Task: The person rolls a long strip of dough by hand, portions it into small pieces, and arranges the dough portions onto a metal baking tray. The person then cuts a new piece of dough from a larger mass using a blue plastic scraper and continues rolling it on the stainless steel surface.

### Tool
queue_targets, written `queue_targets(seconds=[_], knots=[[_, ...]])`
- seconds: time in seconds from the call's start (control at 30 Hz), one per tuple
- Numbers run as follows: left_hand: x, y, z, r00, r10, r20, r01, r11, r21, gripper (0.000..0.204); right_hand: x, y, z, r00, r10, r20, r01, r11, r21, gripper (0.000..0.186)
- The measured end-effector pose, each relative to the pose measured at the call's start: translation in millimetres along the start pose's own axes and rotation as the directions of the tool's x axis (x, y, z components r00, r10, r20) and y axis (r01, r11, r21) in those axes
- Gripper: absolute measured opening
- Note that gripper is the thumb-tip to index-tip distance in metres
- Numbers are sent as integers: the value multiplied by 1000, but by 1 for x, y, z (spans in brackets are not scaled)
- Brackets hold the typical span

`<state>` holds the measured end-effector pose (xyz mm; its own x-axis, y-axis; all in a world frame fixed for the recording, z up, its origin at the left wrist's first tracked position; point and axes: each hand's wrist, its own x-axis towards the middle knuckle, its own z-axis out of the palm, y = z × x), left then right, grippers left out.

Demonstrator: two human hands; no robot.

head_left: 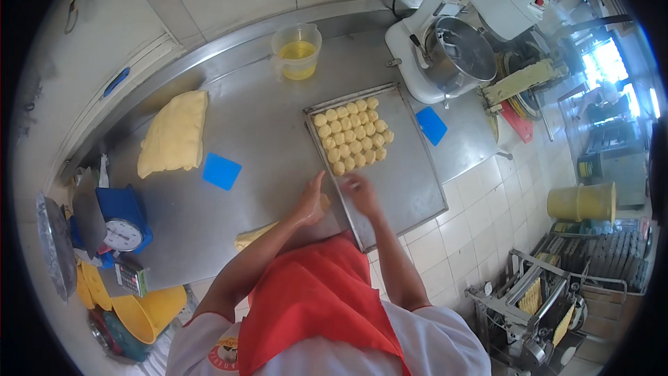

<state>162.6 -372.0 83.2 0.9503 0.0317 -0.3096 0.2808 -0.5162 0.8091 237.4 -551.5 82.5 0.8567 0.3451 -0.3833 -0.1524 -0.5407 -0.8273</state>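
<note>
Mid-frame, the left hand point(310, 201) cups a dough piece point(325, 202) in its grip beside the tray point(405, 191) of dough balls point(355, 147), likely for convenience, though the blurred right hand's point(360, 192) grip I can't tell.

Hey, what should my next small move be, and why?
Probably bring your right hand to the tray's bare metal beside the nearest dough balls and set one there, if it holds one; blur hides that. The hand is close to that row, and your left hand seems to hold more dough.
</note>
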Motion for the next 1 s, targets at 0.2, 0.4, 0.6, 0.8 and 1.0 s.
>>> queue_targets(seconds=[0.2, 0.4, 0.6, 0.8, 1.0], knots=[[-13, -20, -24, 971, 48, 236, -43, 999, -28, 45, -38, -21, 61, 1000, 11, -3, -10, 985, 175, 23], [-36, -15, -6, 974, -79, 210, 25, 968, 248, 24, -69, -52, 97, 958, 0, -287, -83, 957, -277, 31], [-37, -5, -7, 945, 57, 321, -183, 908, 378, 28, -56, 13, 92, 928, -322, -187, 144, 774, -617, 29], [20, -46, -34, 941, -311, 130, 268, 925, 271, 30, -66, -34, 37, 927, -52, 372, -74, 946, 315, 23], [4, -53, -1, 990, -95, 104, 56, 942, 331, 33, 34, 68, -67, 861, 79, -503, 36, 976, 214, 32]])
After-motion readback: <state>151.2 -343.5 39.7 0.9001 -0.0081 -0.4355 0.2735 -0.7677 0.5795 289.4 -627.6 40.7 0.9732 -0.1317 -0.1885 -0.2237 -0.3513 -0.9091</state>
